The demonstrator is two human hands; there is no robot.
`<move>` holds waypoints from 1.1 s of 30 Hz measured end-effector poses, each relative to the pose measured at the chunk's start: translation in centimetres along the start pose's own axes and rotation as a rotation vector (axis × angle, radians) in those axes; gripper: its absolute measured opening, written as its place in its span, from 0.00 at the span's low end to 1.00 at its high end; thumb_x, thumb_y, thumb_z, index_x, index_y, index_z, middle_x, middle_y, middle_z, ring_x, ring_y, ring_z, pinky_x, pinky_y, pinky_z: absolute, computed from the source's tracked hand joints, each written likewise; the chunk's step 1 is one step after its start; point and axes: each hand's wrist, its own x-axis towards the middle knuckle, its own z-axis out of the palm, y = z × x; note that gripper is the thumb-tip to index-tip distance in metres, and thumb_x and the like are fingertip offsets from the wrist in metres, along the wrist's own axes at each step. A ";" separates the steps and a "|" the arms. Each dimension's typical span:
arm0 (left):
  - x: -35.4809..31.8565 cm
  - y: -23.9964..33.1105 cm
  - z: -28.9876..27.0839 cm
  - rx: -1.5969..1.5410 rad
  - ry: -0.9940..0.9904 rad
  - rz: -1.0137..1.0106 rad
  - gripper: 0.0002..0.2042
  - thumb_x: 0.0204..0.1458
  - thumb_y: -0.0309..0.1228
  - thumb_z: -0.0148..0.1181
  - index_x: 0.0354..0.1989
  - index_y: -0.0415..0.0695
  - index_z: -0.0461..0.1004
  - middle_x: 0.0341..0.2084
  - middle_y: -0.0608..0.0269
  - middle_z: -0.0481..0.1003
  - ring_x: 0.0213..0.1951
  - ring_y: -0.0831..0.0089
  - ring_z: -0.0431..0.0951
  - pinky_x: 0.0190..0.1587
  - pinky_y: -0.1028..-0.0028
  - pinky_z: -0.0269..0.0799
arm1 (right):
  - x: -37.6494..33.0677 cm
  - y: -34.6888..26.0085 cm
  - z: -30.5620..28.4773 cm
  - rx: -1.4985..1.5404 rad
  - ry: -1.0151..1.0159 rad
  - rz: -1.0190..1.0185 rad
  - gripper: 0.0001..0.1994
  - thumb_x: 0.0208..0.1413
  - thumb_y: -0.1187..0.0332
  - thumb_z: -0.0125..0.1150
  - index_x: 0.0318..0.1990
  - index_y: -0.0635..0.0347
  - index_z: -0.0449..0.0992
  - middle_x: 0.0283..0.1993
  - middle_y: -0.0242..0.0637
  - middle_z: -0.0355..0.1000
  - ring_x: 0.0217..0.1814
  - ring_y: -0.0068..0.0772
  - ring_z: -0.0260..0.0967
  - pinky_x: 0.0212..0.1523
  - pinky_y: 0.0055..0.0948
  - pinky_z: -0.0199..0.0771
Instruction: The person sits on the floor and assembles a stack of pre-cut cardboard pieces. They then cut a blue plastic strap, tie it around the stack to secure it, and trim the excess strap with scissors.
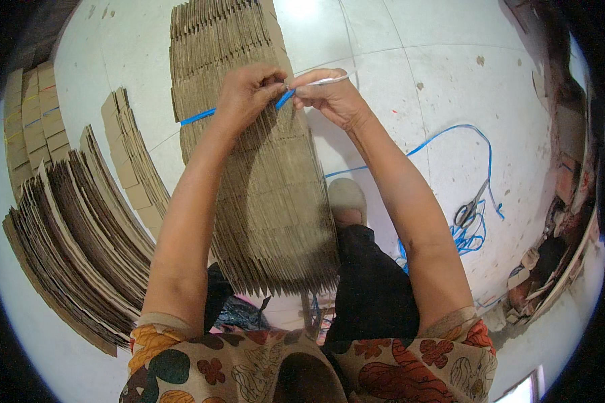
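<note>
A tall stack of flat brown cardboard sheets (pixel 262 181) stands on edge in front of me on the pale floor. A blue plastic strap (pixel 196 117) runs across its top. My left hand (pixel 249 94) pinches the strap at the middle of the stack. My right hand (pixel 329 94) grips the other strap end right beside it, fingertips nearly touching. The loose strap trails off to the right in a long loop (pixel 464 131). My foot (pixel 346 200) rests beside the stack.
Fanned piles of cardboard sheets (pixel 81 235) lie at the left, with smaller bundles (pixel 37 121) behind them. Scissors (pixel 470 207) lie on the floor at right amid tangled blue strap. Cardboard scraps and clutter (pixel 558 242) line the right edge.
</note>
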 end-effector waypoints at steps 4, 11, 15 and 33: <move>0.5 0.5 -0.6 -0.015 -0.094 -0.042 0.11 0.44 0.27 0.60 0.38 0.40 0.75 0.23 0.60 0.74 0.26 0.73 0.72 0.31 0.75 0.67 | 0.0 0.5 1.2 -0.039 0.066 -0.158 0.02 0.45 0.79 0.60 0.27 0.67 0.74 0.28 0.41 0.73 0.24 0.28 0.71 0.26 0.22 0.74; 1.6 -0.4 -1.0 0.086 -0.153 0.075 0.15 0.48 0.31 0.56 0.46 0.42 0.74 0.24 0.61 0.74 0.27 0.78 0.70 0.34 0.76 0.68 | 0.9 1.7 3.6 -0.851 0.405 -0.585 0.04 0.47 0.75 0.56 0.31 0.63 0.70 0.24 0.33 0.69 0.22 0.17 0.63 0.23 0.20 0.66; 2.4 0.4 -1.3 0.064 -0.238 -0.026 0.11 0.47 0.30 0.57 0.39 0.40 0.75 0.21 0.60 0.72 0.25 0.77 0.69 0.31 0.75 0.67 | 0.7 2.2 3.2 -0.687 0.446 -0.473 0.05 0.48 0.72 0.58 0.30 0.62 0.70 0.25 0.30 0.69 0.25 0.16 0.64 0.25 0.20 0.67; 1.1 1.4 -1.0 0.629 -0.093 0.091 0.10 0.43 0.32 0.58 0.33 0.42 0.72 0.25 0.54 0.73 0.28 0.57 0.74 0.30 0.65 0.68 | 0.6 0.8 -0.1 -0.349 0.426 0.295 0.17 0.54 0.57 0.55 0.18 0.52 0.62 0.14 0.26 0.57 0.11 0.17 0.48 0.09 0.20 0.51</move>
